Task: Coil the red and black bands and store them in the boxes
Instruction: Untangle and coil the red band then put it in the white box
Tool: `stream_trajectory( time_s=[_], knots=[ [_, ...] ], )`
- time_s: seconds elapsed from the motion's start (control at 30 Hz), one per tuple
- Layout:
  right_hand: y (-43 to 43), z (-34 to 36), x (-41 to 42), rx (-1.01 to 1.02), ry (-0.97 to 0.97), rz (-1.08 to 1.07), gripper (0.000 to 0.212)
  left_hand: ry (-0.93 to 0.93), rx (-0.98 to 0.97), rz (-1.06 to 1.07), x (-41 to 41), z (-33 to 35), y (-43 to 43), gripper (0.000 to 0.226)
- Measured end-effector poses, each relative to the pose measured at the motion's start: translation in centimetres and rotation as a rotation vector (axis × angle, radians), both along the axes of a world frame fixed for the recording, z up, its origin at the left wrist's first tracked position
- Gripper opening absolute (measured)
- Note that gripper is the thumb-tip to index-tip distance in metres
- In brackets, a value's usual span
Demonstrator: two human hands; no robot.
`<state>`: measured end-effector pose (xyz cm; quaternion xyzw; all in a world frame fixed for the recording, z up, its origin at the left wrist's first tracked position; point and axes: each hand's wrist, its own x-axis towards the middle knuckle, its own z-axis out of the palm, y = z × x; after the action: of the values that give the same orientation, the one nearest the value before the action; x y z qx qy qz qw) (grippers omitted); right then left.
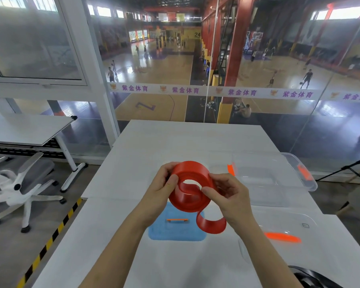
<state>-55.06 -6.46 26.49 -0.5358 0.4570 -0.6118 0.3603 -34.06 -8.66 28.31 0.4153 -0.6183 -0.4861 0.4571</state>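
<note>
I hold the red band [192,199] in the air above the white table [175,140], mostly wound into a loose coil. Its free tail curls down below the coil toward the right. My left hand [164,188] grips the coil's left side with the thumb on its face. My right hand [229,194] pinches the coil's right side at the inner turn. A clear box [264,179] with orange latches stands at the right. The black band [308,277] shows at the bottom right corner, partly cut off.
A blue lid [175,229] with an orange handle lies flat under my hands. A clear lid [279,233] with an orange latch lies at the near right. A white chair [21,183] and a second table [29,127] stand left, and a tripod [349,171] stands right.
</note>
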Motion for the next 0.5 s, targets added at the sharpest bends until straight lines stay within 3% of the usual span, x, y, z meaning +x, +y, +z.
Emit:
stream_trajectory(
  time_s=[0.13, 0.27, 0.5],
  knots=[
    [0.0, 0.3, -0.4, 0.011, 0.059, 0.021, 0.036, -0.142, -0.021, -0.089, 1.0, 0.0, -0.2, 0.045],
    [0.2, 0.2, 0.2, 0.039, 0.136, 0.063, 0.034, -0.384, -0.208, -0.098, 0.5, -0.3, 0.1, 0.047],
    [0.2, 0.1, 1.2, 0.089, 0.04, 0.118, 0.032, -0.095, -0.201, 0.075, 0.6, -0.8, 0.2, 0.038]
  ],
)
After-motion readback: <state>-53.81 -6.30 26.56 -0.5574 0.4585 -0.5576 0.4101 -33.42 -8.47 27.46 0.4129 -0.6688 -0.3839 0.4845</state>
